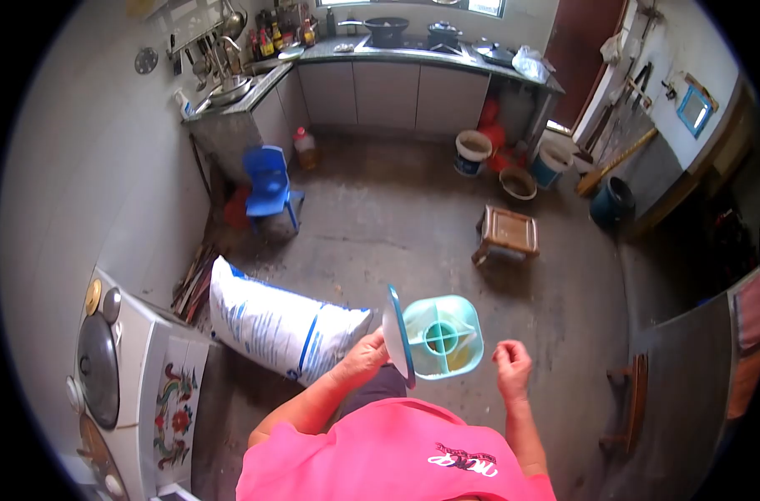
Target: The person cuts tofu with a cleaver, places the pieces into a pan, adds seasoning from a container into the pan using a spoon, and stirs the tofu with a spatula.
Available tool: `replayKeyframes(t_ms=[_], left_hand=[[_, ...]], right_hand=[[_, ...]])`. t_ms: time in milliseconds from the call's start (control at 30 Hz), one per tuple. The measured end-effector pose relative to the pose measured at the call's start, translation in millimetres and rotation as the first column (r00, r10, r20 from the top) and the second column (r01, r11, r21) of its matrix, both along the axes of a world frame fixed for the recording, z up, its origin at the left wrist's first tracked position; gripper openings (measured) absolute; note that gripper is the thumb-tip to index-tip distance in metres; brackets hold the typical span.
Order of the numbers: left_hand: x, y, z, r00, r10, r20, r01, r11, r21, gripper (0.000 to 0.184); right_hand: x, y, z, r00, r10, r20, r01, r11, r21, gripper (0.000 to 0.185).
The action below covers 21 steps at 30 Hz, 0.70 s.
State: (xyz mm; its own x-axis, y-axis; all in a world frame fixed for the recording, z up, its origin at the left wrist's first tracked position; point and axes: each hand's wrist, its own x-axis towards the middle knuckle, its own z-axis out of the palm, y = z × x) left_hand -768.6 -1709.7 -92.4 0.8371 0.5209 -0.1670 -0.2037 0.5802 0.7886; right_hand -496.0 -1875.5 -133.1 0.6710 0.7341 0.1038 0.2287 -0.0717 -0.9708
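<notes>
My left hand (366, 357) is closed on a round white lid with a teal rim (401, 338), which stands tilted on edge. Just right of the lid is a mint-green divided box (480, 346), uncovered, with a round middle well and several compartments around it. Some small contents show inside, too small to name. What the box rests on is hidden. To the right of the box, apart from it, my right hand (514, 367) has its fingers curled together; anything between them is too small to see.
A big white sack (271, 321) lies to the left. Ahead are a blue chair (268, 179) and a low wooden stool (509, 230). Buckets (472, 153) stand near the counter (386, 92). A white cabinet (175, 401) is at the lower left.
</notes>
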Motion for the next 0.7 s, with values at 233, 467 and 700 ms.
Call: replayKeyframes(t_ms=[233, 467, 700], left_hand=[[98.8, 154.8, 9.6, 0.979, -0.156, -0.134, 0.19, 0.936, 0.298, 0.041], [190.0, 288.1, 23.8, 0.95, -0.271, -0.157, 0.301, 0.927, 0.223, 0.046], [293.0, 445.6, 48.2, 0.99, -0.137, -0.029, 0.139, 0.985, 0.1, 0.03]], right_hand=[[63.9, 244.4, 159.6, 0.317, 0.418, 0.851, -0.583, 0.794, -0.173, 0.014], [141.9, 400.0, 165.9, -0.07, 0.52, 0.851, -0.544, 0.695, -0.47, 0.006], [259.7, 566.9, 188.0, 0.086, 0.509, 0.856, -0.671, 0.665, -0.328, 0.01]])
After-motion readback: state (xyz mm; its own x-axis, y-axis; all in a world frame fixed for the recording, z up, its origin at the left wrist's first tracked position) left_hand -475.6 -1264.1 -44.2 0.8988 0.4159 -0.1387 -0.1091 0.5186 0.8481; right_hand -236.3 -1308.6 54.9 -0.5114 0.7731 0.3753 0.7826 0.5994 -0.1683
